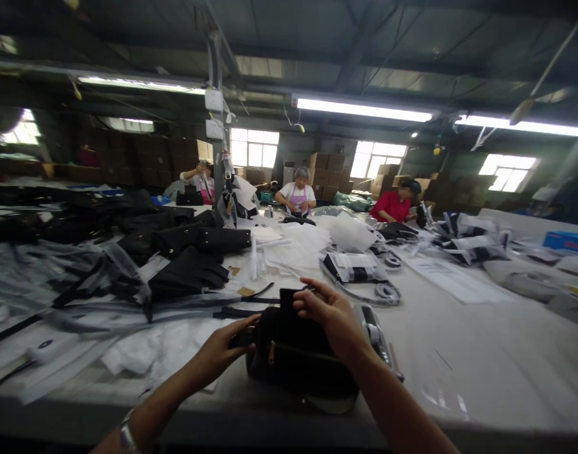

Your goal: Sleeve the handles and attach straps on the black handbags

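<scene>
A black handbag (303, 366) with a brass-coloured zip pull lies on the white table in front of me. My left hand (230, 347) grips it at its left end, thumb and fingers around a dark part of the side. Over the top of the bag, my right hand (329, 315) has its fingers bent against a small black tab (288, 300) that stands up from the bag. The bag's opening is too dark to make out. Just right of the bag, partly behind my right forearm, is a grey metallic object (377, 334) of unclear kind.
Black bags (189, 271) and clear plastic wrap (14, 284) are heaped at left. White sheets (298, 246) lie mid-table, near a wrapped bag (355, 268) with a coiled strap. A metal post (218, 157) rises beyond. Several co-workers sit across the table. A blue box (568, 241) stands far right.
</scene>
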Tool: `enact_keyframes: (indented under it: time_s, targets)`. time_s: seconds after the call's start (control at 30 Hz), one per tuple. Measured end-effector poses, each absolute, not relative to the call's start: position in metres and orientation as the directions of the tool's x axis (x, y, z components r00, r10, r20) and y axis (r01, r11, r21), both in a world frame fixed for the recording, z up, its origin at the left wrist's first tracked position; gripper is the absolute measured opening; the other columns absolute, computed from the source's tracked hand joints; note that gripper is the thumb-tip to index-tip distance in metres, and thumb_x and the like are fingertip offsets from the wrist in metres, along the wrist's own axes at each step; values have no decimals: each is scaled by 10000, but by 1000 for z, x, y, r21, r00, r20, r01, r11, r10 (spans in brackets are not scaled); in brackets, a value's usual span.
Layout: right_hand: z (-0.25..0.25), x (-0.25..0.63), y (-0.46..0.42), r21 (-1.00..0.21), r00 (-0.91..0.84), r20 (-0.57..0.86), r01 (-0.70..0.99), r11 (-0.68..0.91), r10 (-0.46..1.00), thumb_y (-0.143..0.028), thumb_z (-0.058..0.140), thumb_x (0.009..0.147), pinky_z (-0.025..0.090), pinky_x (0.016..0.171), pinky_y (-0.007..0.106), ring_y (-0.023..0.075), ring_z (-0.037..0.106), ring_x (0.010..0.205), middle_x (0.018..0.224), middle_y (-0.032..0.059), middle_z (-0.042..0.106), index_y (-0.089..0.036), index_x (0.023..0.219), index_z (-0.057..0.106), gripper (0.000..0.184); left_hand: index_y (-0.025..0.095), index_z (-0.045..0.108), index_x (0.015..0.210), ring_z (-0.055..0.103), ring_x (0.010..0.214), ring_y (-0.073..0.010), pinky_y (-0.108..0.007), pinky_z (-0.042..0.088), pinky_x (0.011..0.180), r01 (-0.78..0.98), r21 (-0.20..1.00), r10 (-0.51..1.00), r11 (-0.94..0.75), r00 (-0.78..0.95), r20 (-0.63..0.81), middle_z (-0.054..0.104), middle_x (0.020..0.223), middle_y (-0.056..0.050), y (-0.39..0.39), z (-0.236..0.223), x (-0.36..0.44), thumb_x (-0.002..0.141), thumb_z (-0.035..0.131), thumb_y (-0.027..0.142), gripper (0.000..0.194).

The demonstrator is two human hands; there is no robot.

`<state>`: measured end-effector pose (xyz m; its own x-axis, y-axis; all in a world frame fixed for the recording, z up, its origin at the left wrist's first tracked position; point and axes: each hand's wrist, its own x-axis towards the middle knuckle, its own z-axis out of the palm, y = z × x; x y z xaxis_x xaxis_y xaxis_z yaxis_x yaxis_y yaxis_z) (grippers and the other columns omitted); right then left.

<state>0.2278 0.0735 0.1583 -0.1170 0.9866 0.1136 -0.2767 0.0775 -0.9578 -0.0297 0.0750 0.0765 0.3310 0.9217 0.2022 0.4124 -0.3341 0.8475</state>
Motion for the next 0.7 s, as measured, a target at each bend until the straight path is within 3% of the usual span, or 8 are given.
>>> enact_keyframes:
  time_s: [0.1,0.2,0.3,0.37,0.43,0.53,0.7]
  targets:
    - [164,234,97,-948,-60,120,-302,97,991,-355,720,793,585,852,334,222,703,992,1096,103,723,-167,1171,621,434,225,634,1247,582,1218,-283,-407,425,1069,430,844,941,-322,247,232,666,1286,-66,89,76,-22,860,597,363,412]
    - [148,248,116,-966,-44,105,-243,91,994,-414,668,829,533,969,388,242,640,1144,1228,114,672,-220,1326,513,556,177,572,1313,646,1119,-263,-388,500,982,445,849,957,-284,183,224,694,1222,-114,97,65,-17,871,564,325,466]
    - [125,265,122,-996,12,89,-23,89,996,-483,665,815,505,997,456,261,628,1162,1226,110,679,-279,1501,245,830,184,545,1340,664,1088,-246,-330,558,880,453,849,960,-271,187,207,710,1192,-105,99,52,-25,818,627,300,541]
    - [114,274,115,-979,17,135,157,131,991,-511,660,805,480,1013,501,283,639,1143,1203,104,696,-285,1529,144,918,189,593,1286,667,1086,-247,-319,566,856,479,840,966,-254,167,197,715,1185,-98,104,47,-41,817,628,319,489]
    - [108,278,103,-926,-25,187,328,185,982,-517,639,813,454,1035,522,297,642,1136,1189,83,708,-305,1512,230,836,174,655,1188,682,1049,-251,-327,566,849,531,819,976,-218,109,190,730,1148,-103,114,46,-63,842,592,348,393]
    - [105,277,82,-824,-64,240,514,238,969,-497,617,820,493,1005,510,313,663,1094,1149,48,727,-346,1359,519,568,160,700,1048,676,1035,-255,-345,535,892,640,756,977,-140,-36,211,736,1111,-111,135,50,-102,870,543,343,301]
    - [95,277,54,-735,-130,419,533,420,899,-387,655,798,577,918,431,306,705,998,1113,15,734,-406,1128,706,334,152,636,1105,543,1209,-315,-435,383,1055,781,622,903,59,-308,301,645,1230,-144,152,59,-163,902,512,322,292]
